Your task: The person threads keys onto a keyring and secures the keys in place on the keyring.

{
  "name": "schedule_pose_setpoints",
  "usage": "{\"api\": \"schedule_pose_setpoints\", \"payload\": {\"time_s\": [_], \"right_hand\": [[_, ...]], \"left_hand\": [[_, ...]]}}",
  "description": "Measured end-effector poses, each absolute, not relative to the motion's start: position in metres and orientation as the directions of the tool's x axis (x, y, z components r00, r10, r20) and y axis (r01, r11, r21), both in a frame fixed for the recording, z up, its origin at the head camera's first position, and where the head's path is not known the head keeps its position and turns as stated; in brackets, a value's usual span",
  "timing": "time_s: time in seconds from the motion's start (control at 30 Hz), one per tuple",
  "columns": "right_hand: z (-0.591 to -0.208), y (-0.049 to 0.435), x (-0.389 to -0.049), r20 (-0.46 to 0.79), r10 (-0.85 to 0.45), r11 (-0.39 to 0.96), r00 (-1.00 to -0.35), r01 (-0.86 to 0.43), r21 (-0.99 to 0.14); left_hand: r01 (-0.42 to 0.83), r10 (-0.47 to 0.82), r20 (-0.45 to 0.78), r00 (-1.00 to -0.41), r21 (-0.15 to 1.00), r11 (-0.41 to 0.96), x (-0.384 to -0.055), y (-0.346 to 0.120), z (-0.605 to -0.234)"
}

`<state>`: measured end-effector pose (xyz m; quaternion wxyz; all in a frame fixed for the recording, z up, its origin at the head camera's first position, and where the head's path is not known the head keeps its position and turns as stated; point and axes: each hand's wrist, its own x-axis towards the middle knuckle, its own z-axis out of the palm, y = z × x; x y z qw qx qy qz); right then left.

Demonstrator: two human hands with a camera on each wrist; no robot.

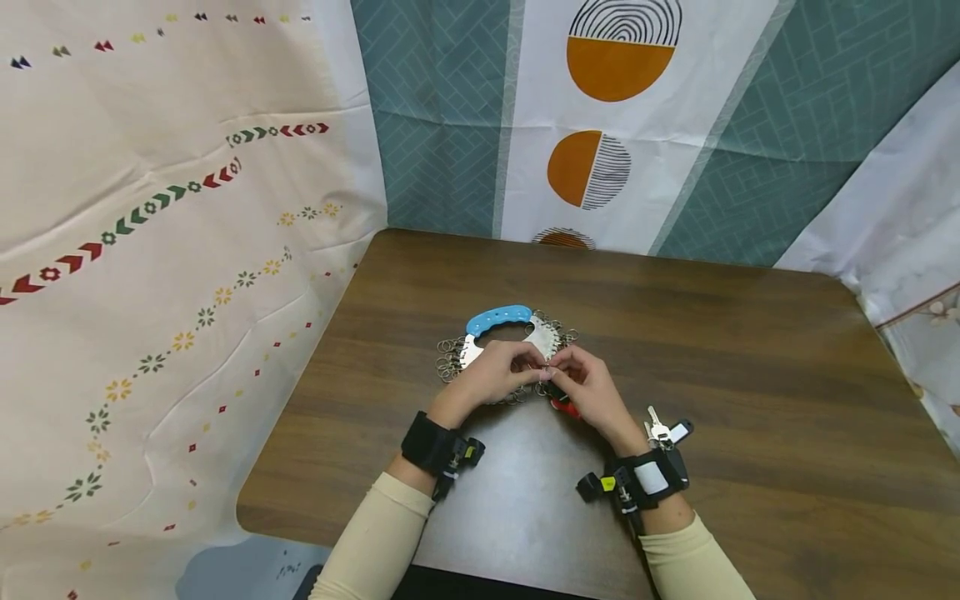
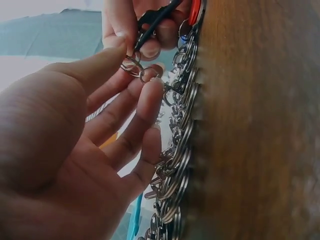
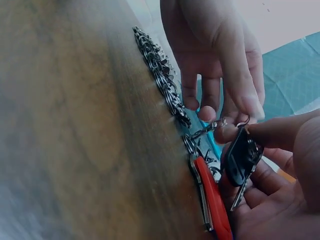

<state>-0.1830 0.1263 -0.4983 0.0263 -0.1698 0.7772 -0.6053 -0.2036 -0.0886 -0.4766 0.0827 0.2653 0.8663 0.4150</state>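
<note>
A key carrier with a blue handle point(image 1: 498, 317) and a white body point(image 1: 547, 337) lies on the table, small metal split rings point(image 2: 177, 165) hung around its edge. At its near right side my two hands meet. My left hand point(image 1: 495, 372) pinches a small split ring point(image 2: 131, 66) between thumb and fingers. In my right hand point(image 1: 594, 395) are a black key tag point(image 3: 237, 155) and a key point(image 3: 241, 194), held by the ring end close to the left fingertips. A short chain point(image 3: 204, 130) runs from there to the carrier. Below hangs a red tag point(image 3: 214, 200).
Beside my right wrist, a bunch of keys point(image 1: 657, 429) with a black-and-white tag point(image 1: 680, 431) lies on the brown wooden table point(image 1: 765, 375). Patterned cloths point(image 1: 442, 108) hang behind and to the left. A black strap with a small camera point(image 1: 600, 486) sits on each wrist.
</note>
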Motion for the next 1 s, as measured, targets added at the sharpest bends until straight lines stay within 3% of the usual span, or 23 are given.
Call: {"api": "schedule_pose_setpoints", "payload": {"time_s": [1.0], "right_hand": [[-0.4995,0.1319,-0.1810,0.179,-0.361,0.177,-0.915,-0.256,-0.950]], "left_hand": [[0.388,0.533,0.059,-0.844,0.754,0.531,-0.2000,-0.0875,-0.4774]]}}
